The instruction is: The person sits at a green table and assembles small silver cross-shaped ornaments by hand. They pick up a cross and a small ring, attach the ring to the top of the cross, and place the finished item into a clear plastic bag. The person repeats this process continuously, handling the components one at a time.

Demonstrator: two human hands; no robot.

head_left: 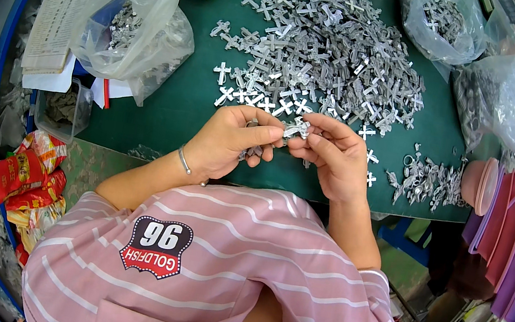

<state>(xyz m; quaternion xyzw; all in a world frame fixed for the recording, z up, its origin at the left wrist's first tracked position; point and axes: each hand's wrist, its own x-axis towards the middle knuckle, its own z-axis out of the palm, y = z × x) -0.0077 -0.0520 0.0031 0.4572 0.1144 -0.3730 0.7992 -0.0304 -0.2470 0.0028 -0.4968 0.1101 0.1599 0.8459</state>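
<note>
Green-topped work table (164,114), blue metal shelf frame (11,24) at left, stacked pink and purple plastic sheets (513,232) at right, even bright light

The big pile of metal crosses (327,51) fills the middle of the green mat (171,115). Left of the pile, bare mat leaves room for a hand. Plastic bags (132,22) block farther left, behind the pile and right. A small heap (427,181) sits right of it.
</note>
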